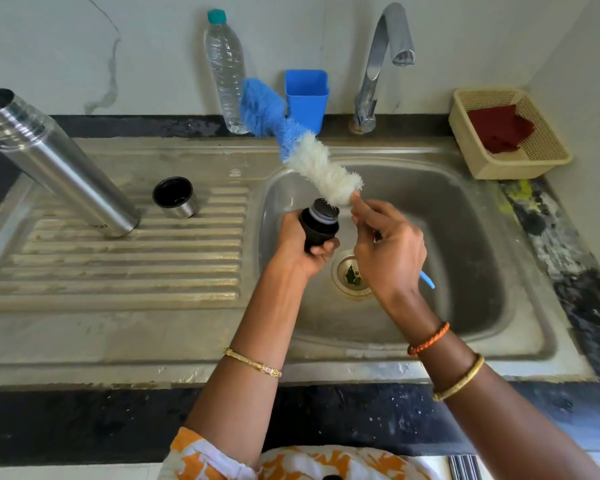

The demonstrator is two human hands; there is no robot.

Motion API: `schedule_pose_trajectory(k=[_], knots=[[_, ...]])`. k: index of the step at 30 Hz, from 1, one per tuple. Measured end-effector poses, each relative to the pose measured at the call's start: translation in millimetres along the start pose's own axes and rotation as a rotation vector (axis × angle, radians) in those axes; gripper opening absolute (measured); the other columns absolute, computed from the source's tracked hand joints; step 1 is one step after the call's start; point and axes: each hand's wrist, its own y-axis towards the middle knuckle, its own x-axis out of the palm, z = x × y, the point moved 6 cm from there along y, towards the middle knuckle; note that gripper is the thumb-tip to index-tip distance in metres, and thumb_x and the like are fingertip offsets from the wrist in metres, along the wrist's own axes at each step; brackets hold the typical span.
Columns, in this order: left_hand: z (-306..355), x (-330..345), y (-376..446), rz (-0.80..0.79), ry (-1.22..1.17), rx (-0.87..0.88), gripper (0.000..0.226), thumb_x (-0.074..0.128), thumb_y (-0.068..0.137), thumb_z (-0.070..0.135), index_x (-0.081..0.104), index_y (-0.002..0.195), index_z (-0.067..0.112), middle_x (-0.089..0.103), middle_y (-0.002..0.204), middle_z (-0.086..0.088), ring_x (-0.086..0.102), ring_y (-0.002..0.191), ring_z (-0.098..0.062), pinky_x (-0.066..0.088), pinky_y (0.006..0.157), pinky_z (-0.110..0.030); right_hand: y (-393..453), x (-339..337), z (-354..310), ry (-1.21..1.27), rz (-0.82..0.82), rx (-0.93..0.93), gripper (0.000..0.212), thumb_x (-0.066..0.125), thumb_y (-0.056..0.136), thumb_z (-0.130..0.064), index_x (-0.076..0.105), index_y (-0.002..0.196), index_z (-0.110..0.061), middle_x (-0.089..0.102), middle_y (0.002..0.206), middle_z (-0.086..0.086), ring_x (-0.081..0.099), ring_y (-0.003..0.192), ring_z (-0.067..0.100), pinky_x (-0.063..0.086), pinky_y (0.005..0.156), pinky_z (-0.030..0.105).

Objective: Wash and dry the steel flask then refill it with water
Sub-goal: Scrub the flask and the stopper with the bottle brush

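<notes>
Gripping black flask stopper [319,226] over sink basin [465,237], left hand [303,244] fingers curled round it. Right hand [388,251] fingers clamped on bottle brush [312,161] handle, white bristles touching stopper top, blue bristles up twd wall. Steel flask [56,164] stands open on drainboard [118,265], left of basin; its cup lid [175,200] just beside it, mouth up. Water bottle [226,71] & blue cup [307,98] on counter at back.

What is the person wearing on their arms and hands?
Both arms are bare, no sleeves or gloves. The left wrist has a thin gold bangle. The right wrist has an orange braided thread band and a gold bangle.
</notes>
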Motion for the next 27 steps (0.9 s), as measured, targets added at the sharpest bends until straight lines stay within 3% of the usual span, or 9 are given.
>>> schedule_pose_trajectory(k=[5, 7, 9, 11, 14, 17, 20, 23, 27], knots=[[16.9, -6.6, -0.6, -0.031, -0.013, 0.068, 0.035, 0.039, 0.098, 0.035, 0.054, 0.082, 0.007, 0.055, 0.051, -0.007, 0.049, 0.033, -0.017, 0.028, 0.029, -0.013, 5.0, -7.8, 11.9, 0.138, -0.049, 0.055, 0.026, 0.067, 0.086, -0.013, 0.072, 0.108, -0.026, 0.072, 0.101, -0.011, 0.068, 0.079, 0.014, 0.057, 0.069, 0.038], [29.7, -14.5, -2.4, -0.068, -0.070, 0.097, 0.037, 0.053, 0.095, 0.039, 0.059, 0.103, 0.003, 0.064, 0.074, -0.014, 0.064, 0.050, -0.023, 0.045, 0.037, -0.018, 5.0, -10.5, 18.4, 0.243, -0.068, 0.161, 0.025, 0.069, 0.085, -0.013, 0.072, 0.109, -0.019, 0.070, 0.105, -0.011, 0.068, 0.089, 0.006, 0.056, 0.083, 0.034], [36.7, -21.5, -6.4, -0.128, -0.134, 0.121, 0.047, 0.066, 0.088, 0.035, 0.056, 0.118, 0.002, 0.065, 0.099, -0.020, 0.070, 0.080, -0.031, 0.059, 0.056, -0.031, 4.6, -12.1, 23.3, 0.309, -0.097, 0.259, 0.026, 0.070, 0.085, -0.013, 0.070, 0.111, -0.014, 0.066, 0.103, -0.012, 0.064, 0.093, -0.004, 0.052, 0.089, 0.020], [39.2, -29.1, -13.6, -0.187, -0.158, 0.150, 0.043, 0.068, 0.084, 0.027, 0.057, 0.115, -0.001, 0.063, 0.109, -0.022, 0.066, 0.098, -0.034, 0.061, 0.073, -0.039, 3.3, -11.6, 28.4, 0.362, -0.119, 0.336, 0.027, 0.071, 0.084, -0.015, 0.070, 0.111, -0.015, 0.068, 0.100, -0.011, 0.065, 0.085, -0.005, 0.050, 0.085, 0.015], [45.4, -52.6, -22.6, -0.187, -0.129, 0.251, 0.040, 0.065, 0.088, 0.015, 0.050, 0.123, 0.002, 0.063, 0.111, -0.018, 0.065, 0.097, -0.029, 0.060, 0.079, -0.038, -0.2, -4.0, 25.1, 0.441, -0.157, 0.394, 0.022, 0.072, 0.083, -0.016, 0.072, 0.104, -0.023, 0.071, 0.087, -0.009, 0.060, 0.071, 0.006, 0.050, 0.072, 0.020], [57.4, -83.9, -34.2, -0.013, 0.032, 0.434, 0.047, 0.071, 0.083, 0.009, 0.044, 0.120, 0.019, 0.065, 0.105, -0.004, 0.067, 0.084, -0.014, 0.055, 0.074, -0.029, -6.3, 5.4, 9.5, 0.512, -0.216, 0.404, 0.020, 0.067, 0.087, -0.012, 0.070, 0.092, -0.031, 0.073, 0.083, -0.001, 0.047, 0.060, 0.015, 0.041, 0.055, 0.023], [73.8, -117.0, -48.7, 0.194, 0.213, 0.702, 0.050, 0.078, 0.075, 0.002, 0.054, 0.116, 0.014, 0.065, 0.099, 0.003, 0.063, 0.081, -0.003, 0.048, 0.066, -0.014, -15.2, 17.7, -11.6, 0.543, -0.298, 0.400, 0.020, 0.062, 0.090, -0.009, 0.069, 0.090, -0.028, 0.072, 0.079, -0.005, 0.048, 0.055, 0.003, 0.039, 0.058, 0.022], [88.3, -152.8, -53.3, 0.318, 0.302, 0.890, 0.051, 0.083, 0.070, 0.000, 0.055, 0.111, 0.014, 0.064, 0.097, 0.003, 0.062, 0.084, -0.004, 0.049, 0.072, -0.013, -25.9, 33.1, -29.3, 0.567, -0.359, 0.425, 0.022, 0.061, 0.090, -0.007, 0.070, 0.087, -0.026, 0.072, 0.077, -0.004, 0.050, 0.055, -0.004, 0.038, 0.060, 0.021], [105.1, -190.1, -47.3, 0.484, 0.506, 0.993, 0.057, 0.082, 0.071, 0.005, 0.049, 0.116, 0.017, 0.057, 0.092, 0.004, 0.058, 0.086, -0.015, 0.047, 0.080, -0.016, -34.5, 49.0, -46.8, 0.619, -0.432, 0.448, 0.016, 0.062, 0.089, -0.005, 0.071, 0.093, -0.018, 0.072, 0.074, -0.003, 0.040, 0.048, 0.006, 0.033, 0.045, 0.016]])
